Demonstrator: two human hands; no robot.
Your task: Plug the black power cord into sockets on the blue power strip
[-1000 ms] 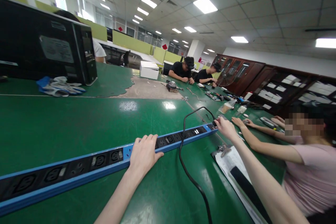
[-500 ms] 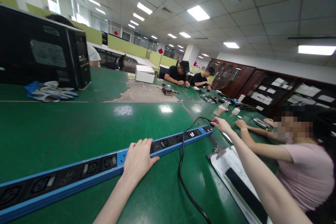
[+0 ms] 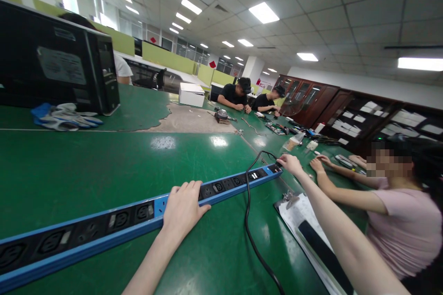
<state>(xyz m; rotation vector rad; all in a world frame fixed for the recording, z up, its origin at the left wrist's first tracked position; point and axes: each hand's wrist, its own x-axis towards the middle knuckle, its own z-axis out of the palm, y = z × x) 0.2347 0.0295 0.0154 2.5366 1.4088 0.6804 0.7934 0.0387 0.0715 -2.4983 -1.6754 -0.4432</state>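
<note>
Resting the left hand [image 3: 183, 207] across the middle of a long blue power strip [image 3: 141, 212], bending the fingers [image 3: 188, 188] over its far edge and stretching the thumb along its near side, clasping it loosely. Reaching the right hand [image 3: 290, 164] to the strip's far right end, pinching the end of a black cable [image 3: 248, 221] between nearly closed fingertips; being unable to tell whether plugged in there. Lying flat on the green counter [image 3: 104, 161], in the strip's case, and slanting from lower left up toward the right hand. Looping over the strip and trailing toward the near side, in the cable's case. Seeing a clipboard [image 3: 290, 200] with papers [image 3: 296, 214] and a dark flat object [image 3: 321, 244] on the near side of the right hand; seeing gloves [image 3: 67, 117] before a black case [image 3: 20, 55], a white box [image 3: 191, 95] farther off, and, at right, a co-worker [image 3: 401, 226] in pink, leaning both forearms on the counter.
</note>
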